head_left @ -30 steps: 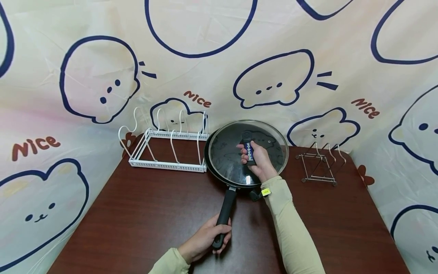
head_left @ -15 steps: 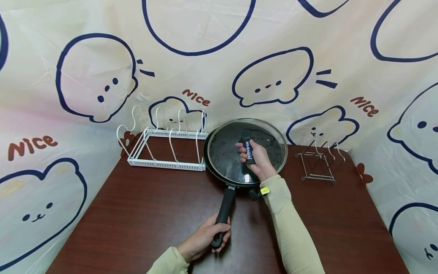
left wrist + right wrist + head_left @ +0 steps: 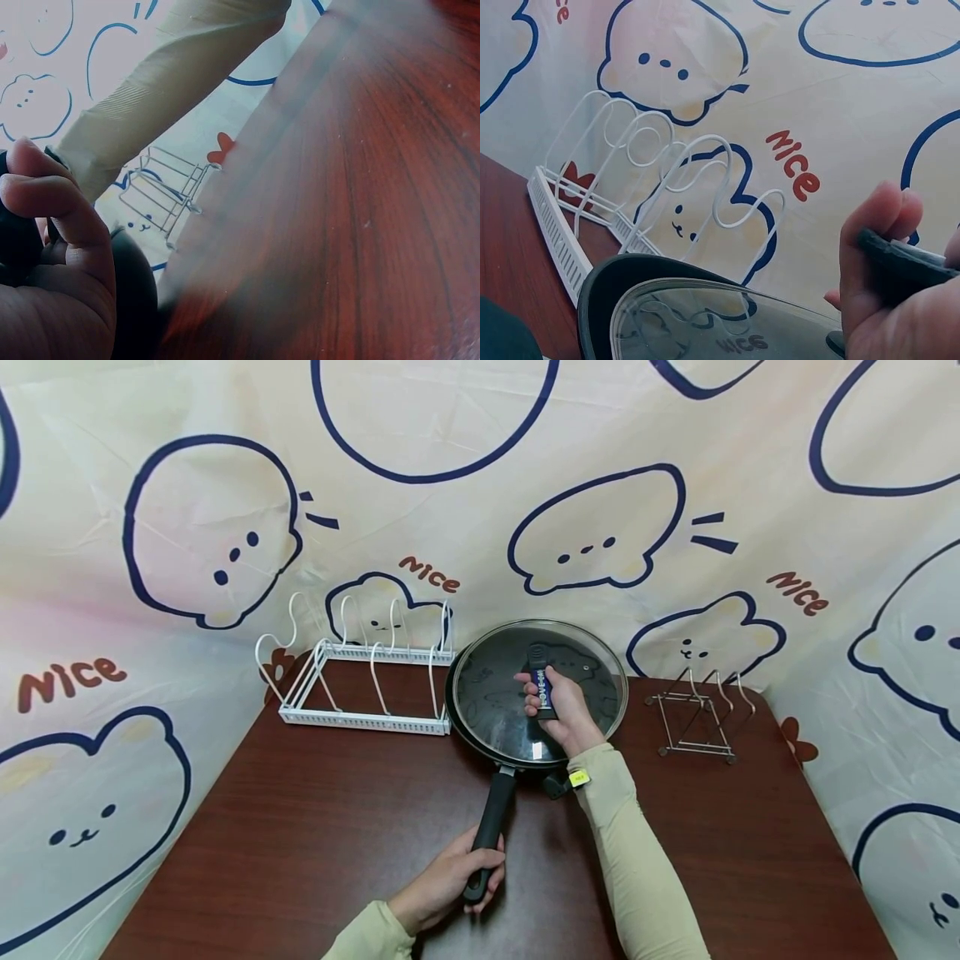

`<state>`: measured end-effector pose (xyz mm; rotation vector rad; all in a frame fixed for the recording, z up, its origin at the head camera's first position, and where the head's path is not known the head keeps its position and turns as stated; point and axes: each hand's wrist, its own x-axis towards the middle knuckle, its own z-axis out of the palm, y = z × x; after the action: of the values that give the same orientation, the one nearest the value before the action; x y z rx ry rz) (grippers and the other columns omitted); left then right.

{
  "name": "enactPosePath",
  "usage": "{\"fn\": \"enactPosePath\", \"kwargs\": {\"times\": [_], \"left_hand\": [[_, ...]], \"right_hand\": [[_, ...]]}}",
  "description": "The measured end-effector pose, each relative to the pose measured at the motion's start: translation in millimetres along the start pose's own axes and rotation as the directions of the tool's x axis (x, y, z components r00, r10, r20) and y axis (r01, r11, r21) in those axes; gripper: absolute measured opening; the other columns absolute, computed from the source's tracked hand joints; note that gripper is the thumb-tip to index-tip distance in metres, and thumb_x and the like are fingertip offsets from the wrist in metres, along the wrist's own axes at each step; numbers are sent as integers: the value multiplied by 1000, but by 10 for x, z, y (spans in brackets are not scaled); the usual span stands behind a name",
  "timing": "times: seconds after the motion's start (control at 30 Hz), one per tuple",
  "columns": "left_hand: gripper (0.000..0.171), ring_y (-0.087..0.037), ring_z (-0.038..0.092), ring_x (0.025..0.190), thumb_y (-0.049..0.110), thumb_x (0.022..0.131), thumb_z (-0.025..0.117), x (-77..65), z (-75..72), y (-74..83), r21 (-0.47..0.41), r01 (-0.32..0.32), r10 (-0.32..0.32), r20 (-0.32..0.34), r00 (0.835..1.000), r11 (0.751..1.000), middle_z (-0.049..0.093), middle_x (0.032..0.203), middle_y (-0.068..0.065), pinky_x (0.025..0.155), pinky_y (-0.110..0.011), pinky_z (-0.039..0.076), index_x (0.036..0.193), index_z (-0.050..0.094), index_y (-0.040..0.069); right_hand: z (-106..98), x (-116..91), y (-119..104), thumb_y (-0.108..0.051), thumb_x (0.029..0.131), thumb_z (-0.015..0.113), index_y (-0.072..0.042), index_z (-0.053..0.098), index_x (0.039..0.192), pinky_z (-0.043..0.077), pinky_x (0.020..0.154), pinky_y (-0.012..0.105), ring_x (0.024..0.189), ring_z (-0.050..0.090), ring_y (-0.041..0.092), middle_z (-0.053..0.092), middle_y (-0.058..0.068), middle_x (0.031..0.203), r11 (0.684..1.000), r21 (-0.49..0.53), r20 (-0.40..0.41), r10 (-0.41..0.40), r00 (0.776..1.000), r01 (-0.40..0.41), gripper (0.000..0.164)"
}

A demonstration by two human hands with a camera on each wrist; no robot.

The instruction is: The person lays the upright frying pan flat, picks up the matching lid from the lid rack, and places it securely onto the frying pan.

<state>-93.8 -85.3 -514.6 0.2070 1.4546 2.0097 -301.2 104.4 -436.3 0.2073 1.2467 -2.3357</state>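
Note:
A black frying pan (image 3: 454,727) is at the back middle of the table, its black handle (image 3: 498,802) pointing toward me. My left hand (image 3: 446,875) grips that handle near its end, thumb on top. Over the pan lies a round glass lid (image 3: 491,702) with a metal rim, set slightly to the right of the pan's edge. Fingers of my right hand (image 3: 570,714) wrap around the lid's upright black handle (image 3: 543,689), which bears white lettering on blue. In the right wrist view, the lid's glass (image 3: 697,322) sits within the dark pan rim (image 3: 592,300).
Left of the pan stands a white dish rack (image 3: 367,720) with curved dividers, close to the pan's edge. A small metal wire rack (image 3: 701,747) stands to the right. Behind the brown table (image 3: 300,827) hangs a printed cloth (image 3: 480,543).
The head view has shifted very slightly. Both hands keep their hold on the pan handle and lid handle, with no clear movement of pan or lid.

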Motion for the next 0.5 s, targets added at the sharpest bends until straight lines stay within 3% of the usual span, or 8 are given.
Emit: {"fn": "enactPosePath", "kwargs": {"times": [0.17,0.5], "left_hand": [[18,-10,53,50,14,106,48,1,-1,-7,-3,0,0,0,1000,1000,54,73,1,41,-21,40,114,41,-1],[15,-10,52,50,15,105,50,4,-2,-7,1,-2,2,0,1000,1000,54,73,1,41,-21,40,111,43,4]], "right_hand": [[6,-7,-2,-38,115,21,3,48,137,37,48,19,51,39,6,47,-3,73,1000,5,8,0,1000,0,54],[16,1,7,-39,114,22,4,41,149,35,48,18,51,38,6,46,-4,73,1000,11,3,11,1000,-11,58]]}}
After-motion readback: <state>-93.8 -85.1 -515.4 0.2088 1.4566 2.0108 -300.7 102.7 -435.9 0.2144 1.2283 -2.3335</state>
